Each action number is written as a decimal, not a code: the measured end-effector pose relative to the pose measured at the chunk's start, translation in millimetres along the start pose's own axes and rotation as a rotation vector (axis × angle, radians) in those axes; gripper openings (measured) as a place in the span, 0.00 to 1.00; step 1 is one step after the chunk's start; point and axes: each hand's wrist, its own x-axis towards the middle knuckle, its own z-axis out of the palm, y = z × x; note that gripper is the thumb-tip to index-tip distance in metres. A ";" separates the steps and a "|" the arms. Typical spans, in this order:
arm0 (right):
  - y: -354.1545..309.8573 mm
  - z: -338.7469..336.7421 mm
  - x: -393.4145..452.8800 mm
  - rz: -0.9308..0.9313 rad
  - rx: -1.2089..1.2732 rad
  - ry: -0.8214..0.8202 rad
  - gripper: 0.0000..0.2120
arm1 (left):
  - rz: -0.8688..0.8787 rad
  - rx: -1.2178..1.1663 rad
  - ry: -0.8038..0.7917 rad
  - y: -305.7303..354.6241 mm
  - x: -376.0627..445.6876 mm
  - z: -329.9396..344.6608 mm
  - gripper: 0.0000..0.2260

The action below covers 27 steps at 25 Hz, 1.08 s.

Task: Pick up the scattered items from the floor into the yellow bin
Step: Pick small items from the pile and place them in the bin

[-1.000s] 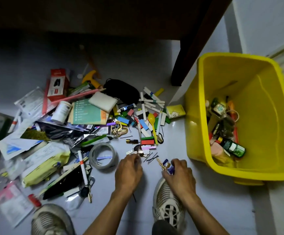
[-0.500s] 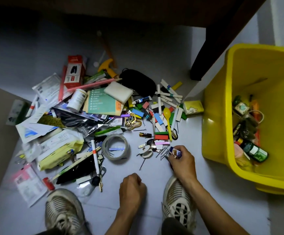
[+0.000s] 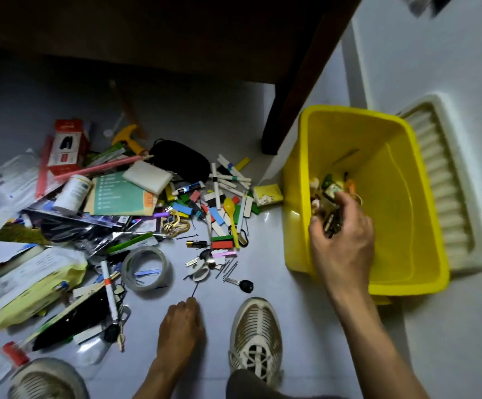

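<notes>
Yellow bin [image 3: 300, 197] sits on the floor at right, its far side against a white ribbed tray [image 3: 447, 180], a dark table leg [image 3: 291, 96] just behind its near-left corner. Scattered items [image 3: 113, 214] cover the floor left, heap edge running to a tape roll [image 3: 147, 267] and black key [image 3: 244, 285]; bare tile lies between heap and bin. Right hand [image 3: 342, 240] reaches over the bin's front rim, fingers curled, whether clamped on something I cannot tell. Left hand [image 3: 180, 326] rests fisted on the tile beside a shoe [image 3: 255, 335], holding nothing visible.
</notes>
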 end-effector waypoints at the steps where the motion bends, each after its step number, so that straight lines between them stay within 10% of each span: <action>1: 4.7 1.0 -4.8 -0.073 -0.015 0.032 0.20 | -0.016 -0.057 -0.003 7.3 -0.7 -10.2 0.04; 5: 25.0 11.6 -54.8 -0.302 0.150 0.110 0.10 | -0.149 -0.640 0.103 65.5 6.6 -68.7 0.08; 10: 34.7 26.1 -96.3 -0.294 0.188 0.029 0.09 | 0.368 -1.082 0.121 193.2 39.1 -167.2 0.04; 14: 37.4 44.6 -98.4 -0.370 0.124 -0.066 0.09 | 0.261 -0.996 0.080 165.6 57.7 -160.9 0.05; 19: 49.6 115.4 -124.0 -0.237 -0.096 -0.619 0.13 | -0.212 -0.540 0.112 28.6 40.0 -76.4 0.05; 23: 59.1 156.0 -117.9 -0.245 -0.358 -0.804 0.11 | 0.052 -0.283 0.097 5.9 42.6 -37.2 0.25; 27: 58.9 164.5 -114.5 -0.346 -0.434 -0.833 0.08 | 0.122 -0.041 0.082 25.3 72.5 -34.3 0.22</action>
